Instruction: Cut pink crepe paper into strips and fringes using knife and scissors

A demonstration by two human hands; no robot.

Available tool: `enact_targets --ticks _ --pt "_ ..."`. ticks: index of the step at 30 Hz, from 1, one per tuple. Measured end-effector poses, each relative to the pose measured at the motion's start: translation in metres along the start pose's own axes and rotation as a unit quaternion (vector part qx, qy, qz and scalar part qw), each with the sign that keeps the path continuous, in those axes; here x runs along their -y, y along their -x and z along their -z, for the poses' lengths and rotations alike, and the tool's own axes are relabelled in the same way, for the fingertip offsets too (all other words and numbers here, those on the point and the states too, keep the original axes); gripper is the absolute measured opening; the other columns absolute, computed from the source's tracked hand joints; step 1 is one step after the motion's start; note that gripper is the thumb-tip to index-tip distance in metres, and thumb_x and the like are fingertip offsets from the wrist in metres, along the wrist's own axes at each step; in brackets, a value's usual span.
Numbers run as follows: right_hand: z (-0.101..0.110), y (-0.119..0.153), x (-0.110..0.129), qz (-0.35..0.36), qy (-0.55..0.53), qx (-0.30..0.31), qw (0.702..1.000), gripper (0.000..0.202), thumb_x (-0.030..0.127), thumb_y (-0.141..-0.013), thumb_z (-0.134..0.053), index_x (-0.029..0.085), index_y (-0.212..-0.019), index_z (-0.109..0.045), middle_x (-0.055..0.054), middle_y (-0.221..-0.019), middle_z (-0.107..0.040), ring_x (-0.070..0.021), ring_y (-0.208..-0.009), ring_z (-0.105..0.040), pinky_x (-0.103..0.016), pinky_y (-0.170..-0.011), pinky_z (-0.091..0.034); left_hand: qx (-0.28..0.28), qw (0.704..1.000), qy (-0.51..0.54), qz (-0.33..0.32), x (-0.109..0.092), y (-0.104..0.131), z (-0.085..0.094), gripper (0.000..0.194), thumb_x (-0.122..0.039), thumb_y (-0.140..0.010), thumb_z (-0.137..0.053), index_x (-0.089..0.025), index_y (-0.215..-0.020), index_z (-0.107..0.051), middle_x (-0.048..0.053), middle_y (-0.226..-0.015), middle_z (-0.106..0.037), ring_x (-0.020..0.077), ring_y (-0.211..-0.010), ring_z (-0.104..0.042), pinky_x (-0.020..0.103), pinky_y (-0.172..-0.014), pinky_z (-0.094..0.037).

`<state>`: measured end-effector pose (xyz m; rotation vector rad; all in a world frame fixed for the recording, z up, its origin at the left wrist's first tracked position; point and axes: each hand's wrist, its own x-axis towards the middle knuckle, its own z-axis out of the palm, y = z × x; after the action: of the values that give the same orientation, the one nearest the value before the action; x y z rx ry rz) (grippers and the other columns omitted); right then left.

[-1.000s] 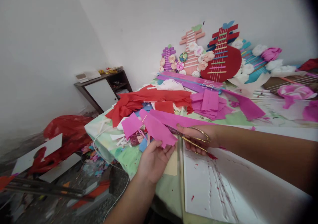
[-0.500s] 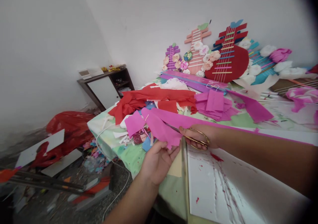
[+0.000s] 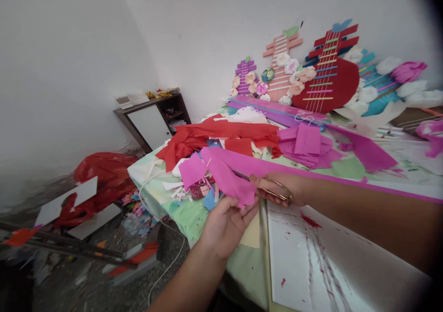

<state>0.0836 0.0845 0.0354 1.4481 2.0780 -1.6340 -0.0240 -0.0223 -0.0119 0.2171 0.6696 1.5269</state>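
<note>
A long strip of pink crepe paper (image 3: 221,169) stretches across the table, with its end hanging toward me. My left hand (image 3: 226,226), palm up, pinches the lower edge of that end between thumb and fingers. In my right hand (image 3: 277,188) are gold-handled scissors (image 3: 282,189), my fingers through the loops. Their blades point left and lie at the pink paper, partly hidden by it. A smaller pink piece (image 3: 192,170) lies just left of the strip. Behind it is a heap of red crepe paper (image 3: 221,132).
Folded pink paper (image 3: 308,141) is stacked farther back. Decorated paper instruments, including a red one (image 3: 328,81), lean on the wall. A white board (image 3: 294,256) lies at front right. Scraps and a red plastic bag (image 3: 104,169) cover the floor at left, near a low cabinet (image 3: 148,123).
The scene has shifted slightly right in view. The scissor handles look closer together than before. Both hands keep their holds on the paper and scissors.
</note>
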Motion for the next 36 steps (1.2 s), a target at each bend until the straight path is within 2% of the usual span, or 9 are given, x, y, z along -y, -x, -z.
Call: enact_targets --ticks 3,7,11,15,20,24,27,31,36 --pt "0.0 -0.006 0.003 -0.035 -0.005 0.016 0.999 0.064 0.077 -0.067 -0.022 0.016 -0.054 -0.035 0.005 -0.038 -0.028 -0.0023 -0.03 -0.023 -0.018 -0.032 -0.016 0.001 1.0 0.001 0.008 0.0 0.0 0.0 0.01 -0.007 -0.064 -0.049 -0.011 -0.068 -0.057 0.008 -0.075 -0.065 0.0194 -0.082 -0.062 0.038 -0.095 -0.038" --pt "0.001 -0.021 -0.005 -0.006 -0.037 0.063 0.997 0.071 0.085 -0.056 -0.021 0.016 -0.052 -0.039 0.004 -0.037 -0.031 -0.0036 -0.028 -0.026 -0.019 -0.03 -0.019 -0.002 1.0 0.003 0.019 0.0 0.001 0.002 0.01 -0.008 -0.064 -0.049 -0.011 -0.066 -0.058 0.008 -0.072 -0.065 0.0195 -0.081 -0.063 0.039 -0.094 -0.038" --pt "0.003 -0.027 -0.012 0.002 -0.026 0.068 0.997 0.073 0.085 -0.056 -0.018 0.016 -0.049 -0.04 0.002 -0.035 -0.033 -0.0062 -0.028 -0.031 -0.021 -0.029 -0.021 -0.011 1.0 0.004 0.023 -0.004 0.004 0.0 0.013 -0.013 -0.066 -0.047 -0.013 -0.072 -0.059 0.008 -0.077 -0.066 0.0216 -0.081 -0.062 0.04 -0.086 -0.043" --pt "0.004 -0.015 -0.013 0.015 -0.037 0.062 0.997 0.068 0.082 -0.059 -0.022 0.017 -0.049 -0.037 0.002 -0.036 -0.033 -0.0052 -0.028 -0.029 -0.02 -0.029 -0.021 -0.076 0.995 -0.027 -0.063 -0.017 0.0 -0.007 0.025 -0.029 -0.076 -0.047 -0.018 -0.096 -0.057 0.008 -0.098 -0.063 0.0223 -0.084 -0.061 0.039 -0.075 -0.048" --pt "0.009 -0.005 -0.017 0.01 -0.064 0.064 0.996 0.068 0.082 -0.06 -0.023 0.016 -0.056 -0.04 0.002 -0.043 -0.038 -0.0052 -0.031 -0.032 -0.02 -0.031 -0.026 -0.181 0.964 -0.152 -0.119 -0.034 -0.02 -0.016 0.023 -0.03 -0.08 -0.049 -0.016 -0.096 -0.056 0.007 -0.083 -0.064 0.0157 -0.065 -0.062 0.03 -0.061 -0.051" --pt "0.012 -0.001 -0.021 0.031 -0.073 0.077 0.994 0.069 0.081 -0.062 -0.018 0.016 -0.058 -0.042 0.001 -0.045 -0.04 -0.007 -0.034 -0.036 -0.021 -0.032 -0.029 -0.171 0.95 -0.206 -0.159 -0.037 -0.032 -0.027 0.013 -0.015 -0.075 -0.053 -0.016 -0.088 -0.056 0.003 -0.07 -0.063 0.0134 -0.058 -0.06 0.028 -0.058 -0.051" --pt "0.017 0.009 -0.025 0.047 -0.084 0.067 0.993 0.07 0.079 -0.064 -0.014 0.015 -0.059 -0.042 0.0 -0.048 -0.043 -0.0068 -0.036 -0.038 -0.021 -0.036 -0.032 -0.147 0.943 -0.232 -0.188 -0.039 -0.038 -0.039 0.006 -0.015 -0.073 -0.054 -0.016 -0.078 -0.054 0.001 -0.065 -0.061 0.0122 -0.059 -0.06 0.028 -0.061 -0.051" --pt "0.031 0.033 -0.032 0.09 -0.035 0.012 0.995 0.069 0.078 -0.065 -0.017 0.015 -0.065 -0.045 -0.002 -0.056 -0.048 -0.0081 -0.042 -0.042 -0.023 -0.042 -0.036 -0.119 0.911 -0.337 -0.205 -0.048 -0.052 -0.053 0.013 -0.023 -0.071 -0.057 -0.014 -0.064 -0.053 0.002 -0.056 -0.057 0.0125 -0.053 -0.058 0.027 -0.057 -0.05" --pt "0.051 0.068 -0.043 0.097 0.212 -0.184 0.955 0.067 0.077 -0.067 -0.02 0.015 -0.068 -0.047 -0.007 -0.062 -0.052 -0.0126 -0.051 -0.047 -0.027 -0.052 -0.037 -0.084 0.823 -0.497 -0.261 -0.074 -0.067 -0.062 0.011 -0.024 -0.069 -0.058 -0.015 -0.062 -0.055 0.004 -0.065 -0.06 0.0192 -0.076 -0.06 0.031 -0.072 -0.048"
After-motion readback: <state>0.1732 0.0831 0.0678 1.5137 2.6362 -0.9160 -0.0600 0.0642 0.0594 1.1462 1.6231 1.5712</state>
